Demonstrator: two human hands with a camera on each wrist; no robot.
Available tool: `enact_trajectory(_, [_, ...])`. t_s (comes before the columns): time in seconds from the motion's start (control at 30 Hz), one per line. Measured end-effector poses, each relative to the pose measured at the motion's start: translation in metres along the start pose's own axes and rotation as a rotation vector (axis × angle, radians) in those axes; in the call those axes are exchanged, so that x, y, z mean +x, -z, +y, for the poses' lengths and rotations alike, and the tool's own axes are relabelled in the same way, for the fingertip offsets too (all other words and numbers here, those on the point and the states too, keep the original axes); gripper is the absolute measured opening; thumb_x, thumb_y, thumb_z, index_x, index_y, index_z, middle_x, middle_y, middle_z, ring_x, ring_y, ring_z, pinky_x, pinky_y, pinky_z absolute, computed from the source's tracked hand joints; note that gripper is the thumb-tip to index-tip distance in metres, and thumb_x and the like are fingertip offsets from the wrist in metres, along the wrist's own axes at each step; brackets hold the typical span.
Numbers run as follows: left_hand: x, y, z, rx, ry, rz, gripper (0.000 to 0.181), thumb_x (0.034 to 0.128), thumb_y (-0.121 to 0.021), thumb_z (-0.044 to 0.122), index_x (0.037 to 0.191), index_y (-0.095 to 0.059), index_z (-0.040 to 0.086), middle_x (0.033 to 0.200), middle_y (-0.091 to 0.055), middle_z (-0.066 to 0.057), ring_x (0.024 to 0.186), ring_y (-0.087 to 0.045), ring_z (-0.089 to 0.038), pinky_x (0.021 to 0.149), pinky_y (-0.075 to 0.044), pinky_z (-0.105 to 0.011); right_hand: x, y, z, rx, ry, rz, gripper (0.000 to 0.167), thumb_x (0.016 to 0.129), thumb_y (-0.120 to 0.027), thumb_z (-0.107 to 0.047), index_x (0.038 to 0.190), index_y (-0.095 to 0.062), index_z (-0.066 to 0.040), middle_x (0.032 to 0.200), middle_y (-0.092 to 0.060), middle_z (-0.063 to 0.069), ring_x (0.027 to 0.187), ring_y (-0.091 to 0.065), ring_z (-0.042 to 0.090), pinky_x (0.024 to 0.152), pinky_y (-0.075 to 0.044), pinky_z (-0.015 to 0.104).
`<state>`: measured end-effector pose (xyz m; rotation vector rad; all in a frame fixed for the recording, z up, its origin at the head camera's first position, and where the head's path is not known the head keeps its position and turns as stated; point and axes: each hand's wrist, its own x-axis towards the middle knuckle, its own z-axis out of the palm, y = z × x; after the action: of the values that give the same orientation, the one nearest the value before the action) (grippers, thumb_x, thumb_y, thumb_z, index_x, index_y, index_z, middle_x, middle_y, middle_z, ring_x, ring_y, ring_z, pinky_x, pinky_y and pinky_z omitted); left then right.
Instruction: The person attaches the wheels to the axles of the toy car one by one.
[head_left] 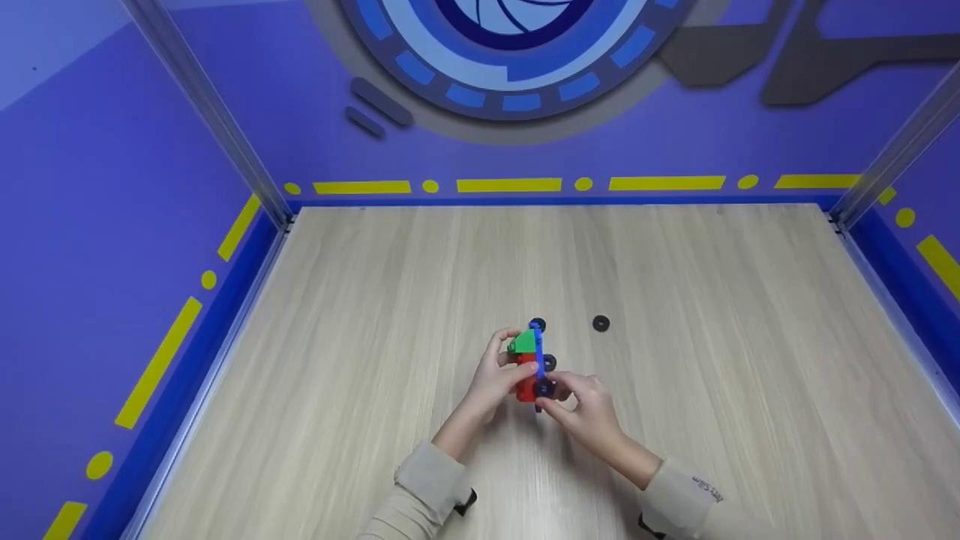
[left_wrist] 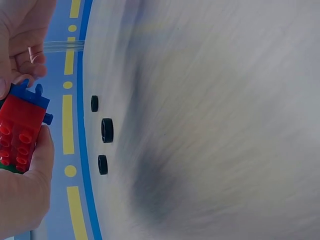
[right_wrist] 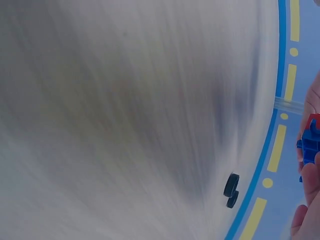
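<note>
A toy brick car, with a red brick body (head_left: 526, 389), a green sloped brick (head_left: 525, 342) and a blue base (head_left: 538, 352), is held on its side above the table. My left hand (head_left: 491, 381) grips it, thumb on the blue base and fingers behind the green brick. In the left wrist view the red brick (left_wrist: 22, 117) shows its studs. With thumb and fingertips, my right hand (head_left: 592, 412) pinches a black tyre (head_left: 544, 388) at the near end of the base. Fingers partly cover that tyre; whether it sits on a hub I cannot tell.
Several loose black tyres lie on the wooden table (head_left: 360, 337): one (head_left: 601, 323) stands apart to the right, others appear close beside the car. The left wrist view shows a larger tyre (left_wrist: 107, 130) between two smaller-looking ones. Blue-purple walls (head_left: 525, 161) enclose the table.
</note>
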<state>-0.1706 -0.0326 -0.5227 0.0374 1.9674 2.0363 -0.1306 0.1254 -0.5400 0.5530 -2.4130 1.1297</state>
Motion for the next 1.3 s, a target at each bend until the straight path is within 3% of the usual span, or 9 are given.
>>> enact_trajectory(0.23, [0.003,0.006,-0.007,0.02,0.005,0.019,0.057,0.0795,-0.063,0.015,0.128,-0.032,0.015,0.108,-0.055,-0.014,0.09,-0.056,-0.017,0.072,-0.05,-0.031,-0.002,-0.003,0.005,0.099,-0.057,-0.13,0.034,0.07,-0.072,-0.012,0.102,-0.062,-0.005,0.079,-0.064,-0.001,0.066,-0.056,0.008,0.06,-0.047,0.024])
enact_trajectory(0.4, [0.006,0.012,-0.014,0.038,0.028,0.061,0.058,0.079,-0.062,0.012,0.129,-0.032,0.013,0.11,-0.054,-0.017,0.09,-0.056,-0.018,0.074,-0.049,-0.031,-0.003,-0.003,0.013,0.138,-0.156,-0.196,0.031,0.072,-0.069,-0.01,0.101,-0.061,-0.002,0.077,-0.062,0.003,0.066,-0.054,0.008,0.059,-0.048,0.025])
enact_trajectory(0.6, [0.007,0.018,-0.019,0.053,0.061,0.095,0.059,0.0792,-0.063,0.013,0.129,-0.032,0.014,0.11,-0.053,-0.016,0.092,-0.054,-0.019,0.073,-0.048,-0.03,-0.002,-0.006,0.028,0.17,-0.331,-0.211,0.028,0.072,-0.069,-0.008,0.099,-0.061,-0.003,0.08,-0.061,0.003,0.067,-0.053,0.006,0.062,-0.047,0.022])
enact_trajectory(0.8, [0.008,0.018,-0.02,0.035,0.075,0.092,0.059,0.0798,-0.062,0.012,0.13,-0.031,0.013,0.11,-0.054,-0.016,0.091,-0.055,-0.019,0.073,-0.048,-0.03,0.007,-0.012,0.037,0.212,-0.494,-0.182,0.029,0.073,-0.068,-0.006,0.101,-0.061,-0.003,0.092,-0.06,0.01,0.073,-0.053,0.011,0.067,-0.045,0.022])
enact_trajectory(1.0, [0.01,0.018,-0.02,0.044,0.1,0.103,0.058,0.0799,-0.062,0.011,0.129,-0.032,0.015,0.11,-0.054,-0.016,0.091,-0.055,-0.02,0.072,-0.048,-0.031,0.021,-0.019,0.045,0.208,-0.533,-0.159,0.034,0.071,-0.068,-0.006,0.104,-0.06,-0.003,0.098,-0.056,0.013,0.077,-0.053,0.017,0.07,-0.044,0.027])
enact_trajectory(1.17, [0.008,0.017,-0.019,0.052,0.089,0.109,0.057,0.0795,-0.063,0.013,0.128,-0.033,0.016,0.107,-0.054,-0.015,0.09,-0.056,-0.018,0.072,-0.048,-0.029,0.029,-0.023,0.051,0.133,-0.546,-0.184,0.038,0.071,-0.068,-0.01,0.107,-0.058,-0.005,0.103,-0.054,0.011,0.088,-0.053,0.022,0.08,-0.042,0.036])
enact_trajectory(1.3, [0.007,0.017,-0.019,0.062,0.076,0.105,0.056,0.08,-0.062,0.014,0.128,-0.032,0.017,0.106,-0.055,-0.015,0.09,-0.057,-0.017,0.074,-0.048,-0.029,0.032,-0.026,0.055,0.082,-0.534,-0.208,0.04,0.069,-0.069,-0.01,0.107,-0.059,-0.005,0.099,-0.054,0.01,0.087,-0.052,0.023,0.08,-0.042,0.038])
